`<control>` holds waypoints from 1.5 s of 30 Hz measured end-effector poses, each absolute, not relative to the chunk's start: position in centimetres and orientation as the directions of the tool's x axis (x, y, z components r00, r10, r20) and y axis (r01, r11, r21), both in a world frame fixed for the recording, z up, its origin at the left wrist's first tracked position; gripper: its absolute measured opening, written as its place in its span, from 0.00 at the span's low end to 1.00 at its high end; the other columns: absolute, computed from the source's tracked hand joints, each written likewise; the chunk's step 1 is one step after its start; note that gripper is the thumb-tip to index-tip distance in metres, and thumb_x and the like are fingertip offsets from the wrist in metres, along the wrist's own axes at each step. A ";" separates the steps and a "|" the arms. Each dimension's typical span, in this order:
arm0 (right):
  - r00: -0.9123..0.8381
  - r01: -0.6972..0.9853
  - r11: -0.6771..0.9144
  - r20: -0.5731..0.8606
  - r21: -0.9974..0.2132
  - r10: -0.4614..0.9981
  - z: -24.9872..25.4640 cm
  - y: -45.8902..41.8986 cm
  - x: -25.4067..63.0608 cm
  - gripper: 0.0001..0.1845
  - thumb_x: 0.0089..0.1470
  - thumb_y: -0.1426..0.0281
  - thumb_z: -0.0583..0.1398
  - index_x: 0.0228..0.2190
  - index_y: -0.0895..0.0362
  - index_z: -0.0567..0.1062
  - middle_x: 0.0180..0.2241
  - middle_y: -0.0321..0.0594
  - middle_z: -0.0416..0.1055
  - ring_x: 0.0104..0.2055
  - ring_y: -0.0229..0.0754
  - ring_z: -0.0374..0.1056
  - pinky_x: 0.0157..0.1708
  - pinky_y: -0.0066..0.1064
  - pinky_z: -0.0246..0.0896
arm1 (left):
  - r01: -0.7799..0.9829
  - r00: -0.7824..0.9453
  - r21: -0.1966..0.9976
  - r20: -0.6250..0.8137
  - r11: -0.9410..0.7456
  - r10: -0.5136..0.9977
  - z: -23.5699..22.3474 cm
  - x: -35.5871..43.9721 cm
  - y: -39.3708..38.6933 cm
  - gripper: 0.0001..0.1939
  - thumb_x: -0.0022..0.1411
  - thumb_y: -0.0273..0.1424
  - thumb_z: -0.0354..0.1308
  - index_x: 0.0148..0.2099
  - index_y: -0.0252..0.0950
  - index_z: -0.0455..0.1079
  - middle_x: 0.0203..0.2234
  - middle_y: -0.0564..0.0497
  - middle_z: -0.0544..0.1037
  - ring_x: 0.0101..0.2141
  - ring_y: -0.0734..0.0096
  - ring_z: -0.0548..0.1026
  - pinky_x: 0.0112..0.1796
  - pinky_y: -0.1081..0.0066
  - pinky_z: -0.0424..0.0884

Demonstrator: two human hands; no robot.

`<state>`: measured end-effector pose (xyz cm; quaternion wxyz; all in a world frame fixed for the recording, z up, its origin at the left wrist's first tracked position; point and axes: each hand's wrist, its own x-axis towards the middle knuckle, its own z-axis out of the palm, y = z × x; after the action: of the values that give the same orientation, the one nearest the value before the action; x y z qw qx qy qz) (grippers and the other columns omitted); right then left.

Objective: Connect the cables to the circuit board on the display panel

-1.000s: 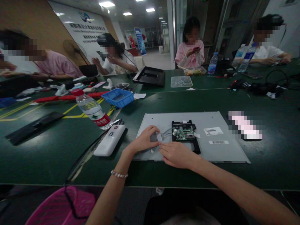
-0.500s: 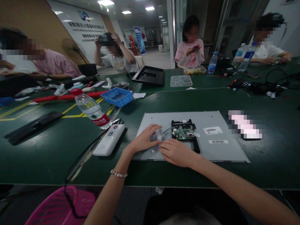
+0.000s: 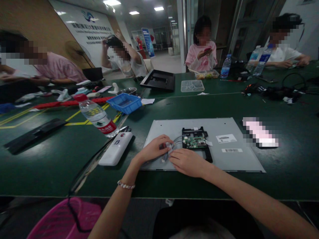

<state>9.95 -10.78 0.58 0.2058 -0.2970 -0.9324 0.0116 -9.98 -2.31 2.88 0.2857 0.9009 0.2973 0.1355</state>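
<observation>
A flat silver panel [image 3: 239,161] lies on the table in front of me. Fixed on it is a black frame [image 3: 208,155] carrying a green circuit board [image 3: 195,142]. Thin grey cables [image 3: 177,142] run left from the board to between my hands. My left hand [image 3: 157,147], with a beaded bracelet at the wrist, pinches a pale translucent strip [image 3: 170,147] that looks like tape, beside the cables. From the right, my right hand [image 3: 186,161] meets it, fingers closed on the strip's lower end. The fingertips partly hide the strip and cable ends.
A white power bank [image 3: 116,149] and a tilted water bottle [image 3: 98,118] stand left of the panel. Beyond are a blue tray [image 3: 126,103] and a black casing [image 3: 159,79]. A phone [image 3: 260,132] lies right. A pink basket [image 3: 67,219] sits below the table edge. Several people sit around.
The strip has tilted and bunched between my fingers, and my left fingers have curled down closer to it. My right hand has hardly moved. Across the table, a person's raised hands have shifted at their headgear.
</observation>
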 end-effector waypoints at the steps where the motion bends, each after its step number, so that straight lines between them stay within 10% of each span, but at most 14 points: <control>1: -0.742 0.545 0.826 0.376 -0.145 0.555 0.5 -10.8 9.9 0.11 0.59 0.74 0.52 0.40 0.63 0.72 0.43 0.48 0.72 0.47 0.43 0.66 0.48 0.36 0.60 | 0.457 0.787 0.595 0.076 -0.661 0.612 2.9 -10.0 -2.3 0.13 0.62 0.29 0.52 0.49 0.41 0.68 0.43 0.49 0.68 0.37 0.71 0.70 0.41 0.66 0.68; 13: -0.743 0.539 0.829 0.379 -0.147 0.551 0.5 -10.7 10.1 0.11 0.58 0.75 0.52 0.41 0.63 0.72 0.45 0.50 0.72 0.49 0.44 0.66 0.49 0.36 0.60 | 0.517 0.755 0.565 0.053 -0.643 0.654 2.7 -10.0 -2.3 0.09 0.61 0.31 0.52 0.43 0.39 0.68 0.35 0.52 0.69 0.33 0.72 0.69 0.37 0.69 0.67; 21: -0.753 0.539 0.829 0.358 -0.147 0.553 0.8 -10.8 10.2 0.12 0.59 0.75 0.51 0.41 0.63 0.72 0.44 0.50 0.72 0.49 0.44 0.65 0.48 0.36 0.60 | 0.603 0.654 0.443 0.202 -0.663 0.729 2.3 -9.9 -2.2 0.22 0.60 0.33 0.54 0.57 0.41 0.60 0.54 0.45 0.60 0.54 0.60 0.61 0.54 0.58 0.61; 45: -0.751 0.530 0.828 0.352 -0.183 0.558 0.9 -11.0 10.2 0.12 0.59 0.74 0.52 0.42 0.62 0.71 0.45 0.50 0.72 0.49 0.43 0.67 0.48 0.36 0.61 | 0.683 0.595 0.371 0.217 -0.629 0.774 1.1 -9.8 -1.0 0.08 0.62 0.27 0.47 0.39 0.37 0.67 0.35 0.49 0.71 0.39 0.64 0.70 0.42 0.64 0.67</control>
<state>10.22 -10.98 0.93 0.1991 -0.2910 -0.9351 0.0356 -9.80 -0.99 1.07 0.1254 0.8842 0.4118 0.1813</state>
